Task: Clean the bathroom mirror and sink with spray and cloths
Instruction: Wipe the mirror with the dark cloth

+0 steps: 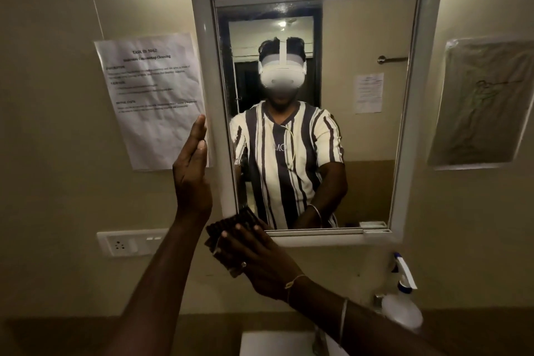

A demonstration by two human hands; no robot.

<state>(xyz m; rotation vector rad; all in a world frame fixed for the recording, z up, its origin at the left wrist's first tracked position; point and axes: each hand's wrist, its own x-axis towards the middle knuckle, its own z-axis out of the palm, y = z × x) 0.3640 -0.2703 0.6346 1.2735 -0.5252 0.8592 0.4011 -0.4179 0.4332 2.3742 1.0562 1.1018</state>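
the mirror (pixel 361 139) hangs on the beige wall (pixel 57 196) in a white frame (pixel 416 124), and its glass shows a person in a striped shirt. a printed sheet (pixel 150 95) is taped to the wall just left of the frame. the white sink (pixel 274 344) sits at the bottom edge. a white spray bottle (pixel 401 300) stands low on the right, beside the sink. the left hand (pixel 192 170) is raised flat, fingers together, against the frame's left side, holding nothing. the right hand (pixel 260 260) presses a dark ribbed cloth (pixel 231 228) flat against the mirror's lower left corner, fingers spread over it.
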